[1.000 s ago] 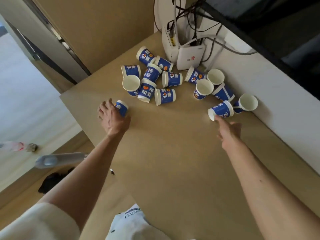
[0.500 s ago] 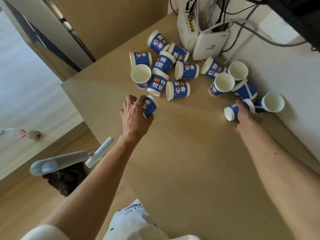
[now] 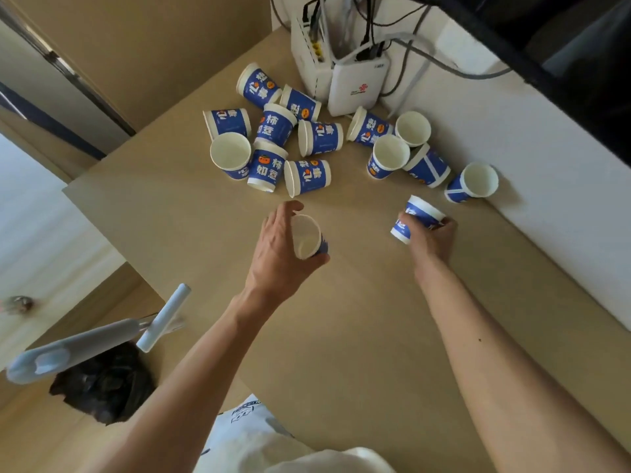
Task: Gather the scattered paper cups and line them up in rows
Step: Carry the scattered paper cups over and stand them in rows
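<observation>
Several blue-and-white paper cups lie scattered on the tan table (image 3: pixel 341 336) near its far end. One cluster (image 3: pixel 273 141) sits left of centre, some cups upright and some on their sides. Another group (image 3: pixel 406 148) lies by the white wall. My left hand (image 3: pixel 276 257) grips one cup (image 3: pixel 307 237) above the table, its open mouth facing the camera. My right hand (image 3: pixel 430 233) holds a second cup (image 3: pixel 418 216), tilted, just over the tabletop to the right.
Two white router boxes (image 3: pixel 355 83) with cables stand at the far end against the wall. A white wall ledge (image 3: pixel 546 199) runs along the right side. The table's left edge drops to the floor, where a white handled tool (image 3: pixel 85 346) and a dark bag (image 3: pixel 106 380) lie.
Both hands have closed round a cup and drawn it back toward me, away from the clusters. The left cup is now lifted and turned mouth-up; the right cup has left the wall group.
</observation>
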